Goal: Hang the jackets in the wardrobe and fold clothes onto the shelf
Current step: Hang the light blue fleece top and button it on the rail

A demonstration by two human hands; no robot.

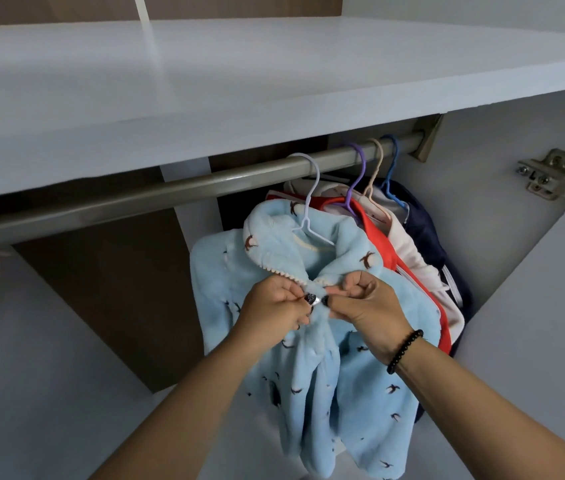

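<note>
A: What are the fingers doing?

B: Both sets meet at the zip pull (316, 299) on the chest of the light blue fleece jacket (312, 362). The left hand (274, 304) pinches the pull from one side; the right hand (365, 301) is curled tight and pinches the front edge beside it.

A: And the jacket itself?

B: It hangs on a white hanger (310, 206) hooked over the metal rail (156, 194), its collar open above the hands, with small dark birds printed over the fleece.

A: Anything behind it?

B: A red garment (383, 244), a pale pink one (409, 252) and a navy one (428, 233), on purple (357, 181), beige (374, 171) and blue (391, 168) hangers farther right along the rail. A white shelf (239, 81) runs above, and a black bead bracelet (404, 351) sits on the right wrist.
</note>
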